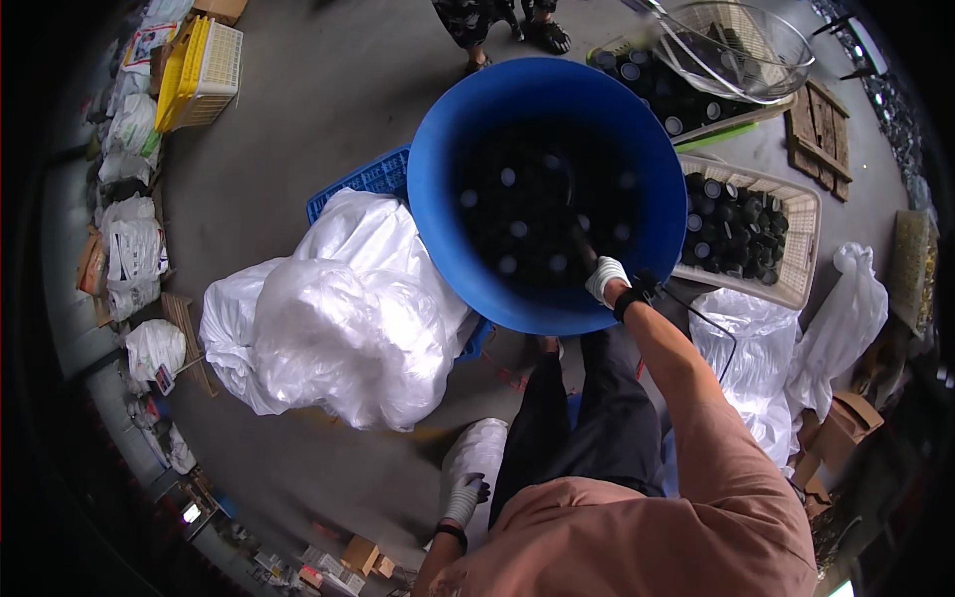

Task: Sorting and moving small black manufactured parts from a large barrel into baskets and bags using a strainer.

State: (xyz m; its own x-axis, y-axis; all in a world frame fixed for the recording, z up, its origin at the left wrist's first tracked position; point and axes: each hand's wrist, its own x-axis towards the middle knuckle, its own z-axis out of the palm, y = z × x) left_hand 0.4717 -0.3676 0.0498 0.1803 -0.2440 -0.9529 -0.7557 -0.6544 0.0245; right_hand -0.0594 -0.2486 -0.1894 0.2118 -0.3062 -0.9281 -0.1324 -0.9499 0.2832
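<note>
A large round blue tub stands in front of me, holding many small dark pieces and several pale round ones, blurred. My right hand, in a white glove, reaches over its near right rim. It is closed around a brownish handle that slants down into the tub; the tool's far end is blurred among the dark pieces. Low beside my left leg is my left hand, gloved in white with dark fingertips. Its fingers are curled next to a white wrapped bundle; whether they grip it is hidden.
Bulging white plastic bags lie left of the tub by a blue crate. At right, a beige crate holds black caps; a wire strainer rests over another crate. A wooden pallet lies beyond. Another person's legs show ahead.
</note>
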